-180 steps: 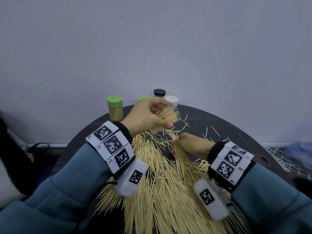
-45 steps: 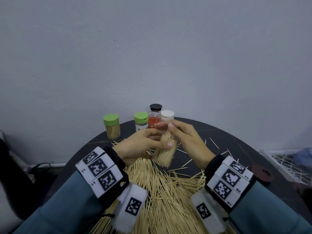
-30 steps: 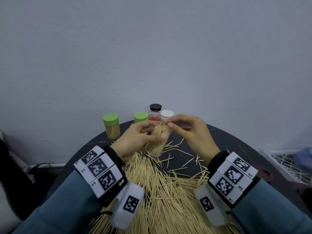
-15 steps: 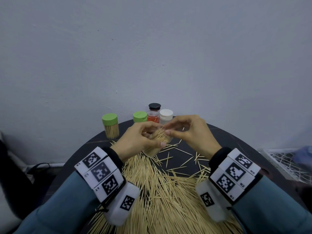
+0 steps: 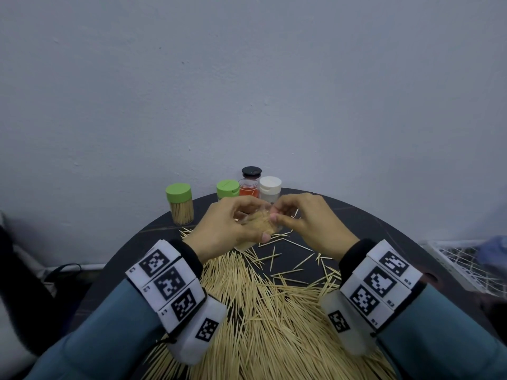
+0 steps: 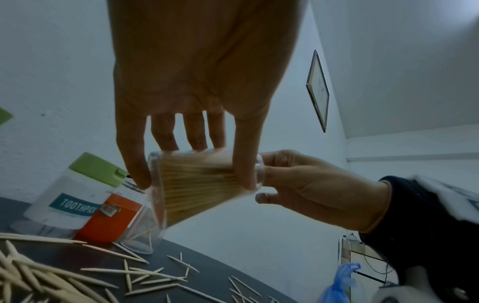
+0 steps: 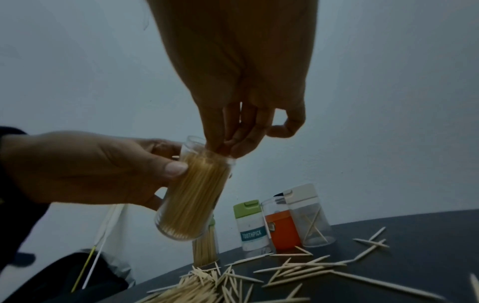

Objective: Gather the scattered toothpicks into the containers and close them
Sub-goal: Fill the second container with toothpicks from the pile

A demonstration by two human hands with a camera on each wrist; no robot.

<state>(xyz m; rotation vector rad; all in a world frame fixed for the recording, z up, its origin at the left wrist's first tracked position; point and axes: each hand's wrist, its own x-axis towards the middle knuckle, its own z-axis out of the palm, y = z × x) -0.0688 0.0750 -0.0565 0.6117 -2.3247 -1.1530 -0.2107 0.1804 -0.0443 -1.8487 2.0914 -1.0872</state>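
at centre frame our left hand (image 5: pixel 229 229) curled its fingers round the clear container (image 7: pixel 191 196), tilted and packed with toothpicks; just right, our right hand (image 5: pixel 307 223) pressed bunched fingertips (image 7: pixel 233 143) into its open mouth.

The left hand (image 6: pixel 197 86) grips a clear container (image 6: pixel 207 184) of toothpicks — tilted — the right hand (image 6: pixel 316 190) at its mouth.

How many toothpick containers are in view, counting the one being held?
5: clear jar in the left hand; four at the table's far edge: green-lidded full jar, green-capped bottle, orange one, white-capped one.
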